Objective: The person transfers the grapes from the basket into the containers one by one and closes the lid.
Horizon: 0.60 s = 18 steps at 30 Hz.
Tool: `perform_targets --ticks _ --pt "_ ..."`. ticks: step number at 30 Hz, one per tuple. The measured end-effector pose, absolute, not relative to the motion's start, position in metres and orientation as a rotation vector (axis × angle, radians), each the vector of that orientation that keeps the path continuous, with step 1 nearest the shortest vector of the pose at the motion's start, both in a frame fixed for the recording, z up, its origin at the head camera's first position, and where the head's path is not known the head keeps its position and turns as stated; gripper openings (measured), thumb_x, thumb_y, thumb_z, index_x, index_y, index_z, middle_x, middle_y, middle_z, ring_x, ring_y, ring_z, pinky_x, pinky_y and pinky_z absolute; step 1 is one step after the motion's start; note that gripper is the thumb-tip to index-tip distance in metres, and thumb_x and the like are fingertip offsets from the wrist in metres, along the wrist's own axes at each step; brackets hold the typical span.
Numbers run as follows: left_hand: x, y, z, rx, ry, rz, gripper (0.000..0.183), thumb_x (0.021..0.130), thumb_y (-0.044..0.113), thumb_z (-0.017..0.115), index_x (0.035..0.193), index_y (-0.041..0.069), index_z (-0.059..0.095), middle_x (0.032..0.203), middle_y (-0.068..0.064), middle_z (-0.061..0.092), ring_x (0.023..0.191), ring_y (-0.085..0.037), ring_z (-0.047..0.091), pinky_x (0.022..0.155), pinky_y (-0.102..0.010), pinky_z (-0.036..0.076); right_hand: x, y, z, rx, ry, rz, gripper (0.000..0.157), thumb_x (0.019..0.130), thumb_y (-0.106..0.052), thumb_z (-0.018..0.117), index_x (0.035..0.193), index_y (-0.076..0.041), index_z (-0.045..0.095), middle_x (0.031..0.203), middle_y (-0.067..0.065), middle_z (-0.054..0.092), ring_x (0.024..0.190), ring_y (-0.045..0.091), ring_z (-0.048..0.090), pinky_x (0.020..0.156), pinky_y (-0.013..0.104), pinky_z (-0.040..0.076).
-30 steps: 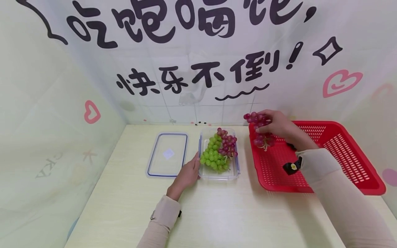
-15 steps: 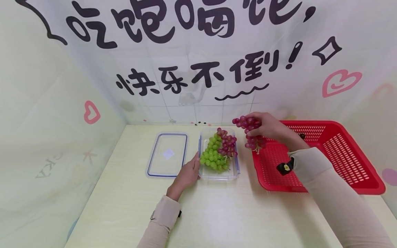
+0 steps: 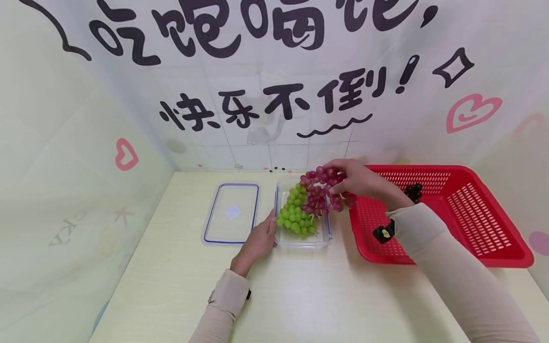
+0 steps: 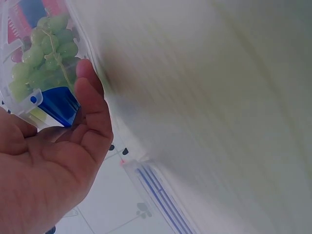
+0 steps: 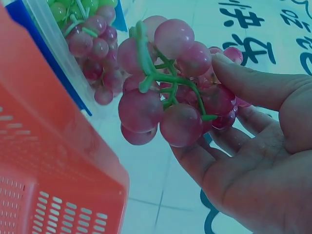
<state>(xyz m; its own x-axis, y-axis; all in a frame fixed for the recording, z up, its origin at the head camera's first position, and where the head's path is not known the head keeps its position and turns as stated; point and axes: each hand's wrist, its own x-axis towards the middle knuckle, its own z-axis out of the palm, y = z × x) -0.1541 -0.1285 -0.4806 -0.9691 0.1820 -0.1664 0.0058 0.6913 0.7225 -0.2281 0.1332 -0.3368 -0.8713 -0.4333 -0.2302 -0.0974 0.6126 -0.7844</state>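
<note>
My right hand point(image 3: 358, 180) grips a bunch of red grapes point(image 3: 328, 177) over the right rear part of a clear plastic food container point(image 3: 300, 244). The right wrist view shows the held bunch point(image 5: 165, 92) between thumb and fingers, its green stem facing the camera. Inside the container lie a bunch of green grapes point(image 3: 296, 214) and another red bunch point(image 3: 316, 199), partly covered by the held one in the head view. At the container's left side, my left hand point(image 3: 259, 238) holds the wall, its fingers curled near a blue latch point(image 4: 59, 105).
A clear lid point(image 3: 231, 214) with a blue seal lies flat left of the container. To the right stands a red perforated basket point(image 3: 476, 228) with dark grapes point(image 3: 413, 191) in it, partly behind the right arm. A printed cloth point(image 3: 257, 109) hangs behind the table.
My right hand has carried the red grapes leftward from above the basket's left edge to over the container. More of the dark grapes now shows. My left hand has stayed on the container.
</note>
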Motion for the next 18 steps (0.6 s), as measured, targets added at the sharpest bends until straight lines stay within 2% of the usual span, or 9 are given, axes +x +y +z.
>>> perform_targets --ticks 8,18 --pt "-0.156 -0.129 -0.482 0.152 2.674 1.139 0.051 0.100 0.037 0.017 0.145 0.014 0.013 0.059 0.000 0.055 0.054 -0.011 0.054 0.077 -0.039 0.043 -0.226 0.119 -0.342 -0.504 2.425 -1.103 0.050 0.078 -0.006 0.068 0.122 -0.023 0.053 0.118 0.007 0.048 0.103 0.027 0.047 0.071 0.036 0.052" --pt "-0.155 -0.129 -0.482 0.153 2.671 1.131 0.050 0.100 0.036 0.017 0.145 0.014 0.013 0.057 0.000 0.055 0.053 -0.011 0.054 0.082 -0.041 0.042 -0.223 0.104 -0.350 -0.540 2.374 -1.103 0.049 0.078 -0.002 0.067 0.120 -0.025 0.054 0.121 0.005 0.049 0.109 0.026 0.045 0.077 0.037 0.050"
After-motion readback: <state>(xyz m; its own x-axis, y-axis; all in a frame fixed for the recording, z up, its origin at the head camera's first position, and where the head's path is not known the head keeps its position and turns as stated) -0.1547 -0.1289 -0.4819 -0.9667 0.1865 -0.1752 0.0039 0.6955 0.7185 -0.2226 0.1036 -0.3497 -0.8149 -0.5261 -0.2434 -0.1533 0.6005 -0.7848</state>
